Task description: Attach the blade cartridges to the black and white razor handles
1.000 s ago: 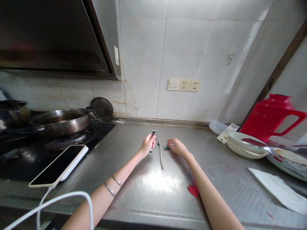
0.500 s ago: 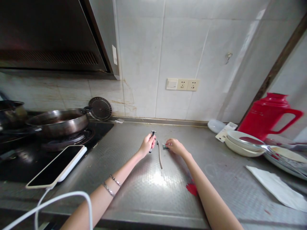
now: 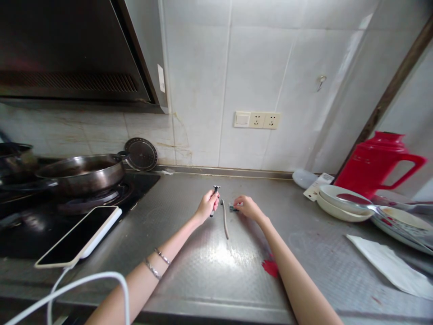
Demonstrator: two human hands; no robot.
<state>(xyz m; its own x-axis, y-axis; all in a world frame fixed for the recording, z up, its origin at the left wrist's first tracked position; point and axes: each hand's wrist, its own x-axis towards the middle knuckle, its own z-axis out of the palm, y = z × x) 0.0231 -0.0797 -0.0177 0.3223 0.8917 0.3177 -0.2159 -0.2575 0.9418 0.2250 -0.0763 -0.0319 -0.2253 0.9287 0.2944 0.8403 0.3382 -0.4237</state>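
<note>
My left hand (image 3: 205,207) is closed around the black handle of what looks like a razor (image 3: 216,188), its small silver T-shaped head pointing up. Opposite it, my right hand (image 3: 248,207) rests low over the metal counter, fingers pinched at a small dark piece with clear edges (image 3: 232,208); its kind is too small to tell. Between both hands lies a thin, slightly curved beige stick or cord (image 3: 226,221) on the counter. A small dark bit (image 3: 222,201) sits by its far end.
Left are a phone (image 3: 77,235) with a white cable (image 3: 101,274), a steel pan (image 3: 84,173) and the stove. Bowls (image 3: 345,205), a red thermos (image 3: 377,162) and a white napkin (image 3: 389,266) stand or lie right. A red patch (image 3: 270,267) shows beside my right forearm.
Hardly anything differs. My right fingers have shifted very slightly at the small dark piece; my left hand keeps its hold on the razor.
</note>
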